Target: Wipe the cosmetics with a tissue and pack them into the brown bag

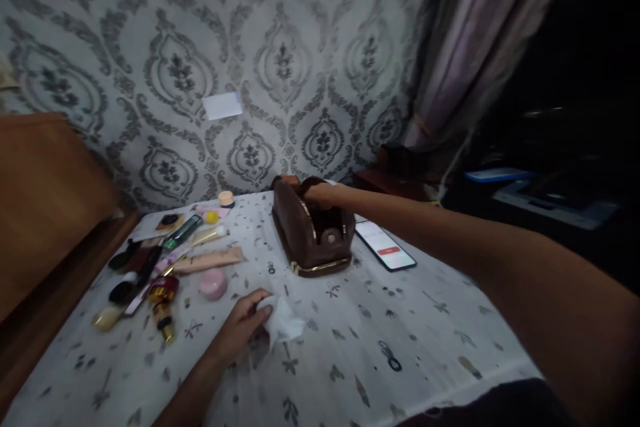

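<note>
A dark brown zippered toiletry bag stands open on the patterned white cloth. My right hand reaches into its far end, and the fingers are hidden inside the bag. Closer to me, my left hand is closed around a crumpled white tissue just above the cloth. A pink round jar lies a little to the left of that hand. Beside it are a peach tube, an amber bottle with a gold cap and several other cosmetics.
A phone with a lit screen lies right of the bag. Further back sits a small jar. A wooden panel borders the left side, and patterned wallpaper rises behind. On the right hangs a curtain.
</note>
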